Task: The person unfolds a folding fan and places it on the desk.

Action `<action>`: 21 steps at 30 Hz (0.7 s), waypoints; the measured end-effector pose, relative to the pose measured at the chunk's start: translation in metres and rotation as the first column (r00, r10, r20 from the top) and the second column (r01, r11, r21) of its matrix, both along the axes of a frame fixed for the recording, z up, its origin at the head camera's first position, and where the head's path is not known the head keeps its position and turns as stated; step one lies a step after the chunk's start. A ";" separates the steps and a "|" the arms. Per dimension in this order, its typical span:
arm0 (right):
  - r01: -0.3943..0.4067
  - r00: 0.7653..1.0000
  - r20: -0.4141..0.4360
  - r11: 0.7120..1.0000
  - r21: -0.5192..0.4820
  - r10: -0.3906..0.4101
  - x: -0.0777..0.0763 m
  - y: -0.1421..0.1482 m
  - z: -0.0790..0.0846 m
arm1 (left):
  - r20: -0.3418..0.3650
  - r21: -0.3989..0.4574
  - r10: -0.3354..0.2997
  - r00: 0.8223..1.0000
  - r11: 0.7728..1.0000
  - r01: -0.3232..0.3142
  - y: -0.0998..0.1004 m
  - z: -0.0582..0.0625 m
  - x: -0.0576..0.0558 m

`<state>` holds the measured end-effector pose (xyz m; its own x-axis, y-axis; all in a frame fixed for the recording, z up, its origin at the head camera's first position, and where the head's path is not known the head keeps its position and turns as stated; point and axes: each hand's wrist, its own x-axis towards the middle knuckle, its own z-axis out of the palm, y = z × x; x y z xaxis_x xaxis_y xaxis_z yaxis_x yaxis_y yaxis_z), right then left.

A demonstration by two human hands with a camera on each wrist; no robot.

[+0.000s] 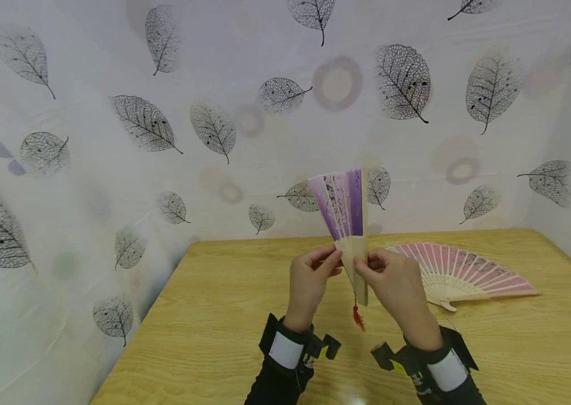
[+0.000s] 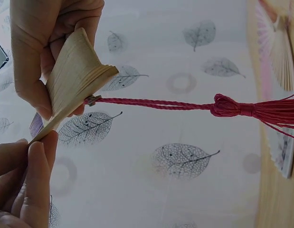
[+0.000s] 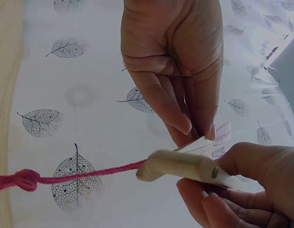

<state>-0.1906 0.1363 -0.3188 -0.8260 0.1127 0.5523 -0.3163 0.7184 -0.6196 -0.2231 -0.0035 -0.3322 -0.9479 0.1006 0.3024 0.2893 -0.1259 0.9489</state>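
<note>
Both hands hold a folding fan upright, partly spread, its pale wooden ribs low down and purple patterned fabric (image 1: pixel 338 205) above. With thumb and fingers, my left hand (image 1: pixel 310 281) pinches the left edge of the ribs. On the opposite side my right hand (image 1: pixel 399 284) grips the thick outer stick near the pivot. In the left wrist view, the stacked rib ends (image 2: pixel 82 71) lie between the two hands. A red tassel (image 2: pixel 237 107) hangs from the pivot on a twisted cord. The right wrist view shows the rounded stick end (image 3: pixel 184 166) close up.
A pink folding fan (image 1: pixel 472 270) lies spread on the wooden table (image 1: pixel 204 315), to the right behind my right hand. At the table's far edge hangs a white sheet (image 1: pixel 244 50) printed with dark leaves. Dark camera straps circle both wrists.
</note>
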 end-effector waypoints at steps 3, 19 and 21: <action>-0.002 1.000 0.010 1.000 -0.001 0.002 0.000 0.000 0.000 | -0.005 -0.013 0.005 1.000 1.000 -0.005 0.000 0.000 0.000; 0.010 1.000 -0.025 1.000 0.029 -0.009 0.000 0.000 0.000 | 0.002 -0.021 0.048 0.999 0.999 -0.048 0.000 0.002 0.000; 0.014 0.999 -0.032 1.000 0.026 -0.013 0.000 0.000 0.000 | -0.002 -0.019 0.052 0.999 0.998 -0.052 0.001 0.002 0.000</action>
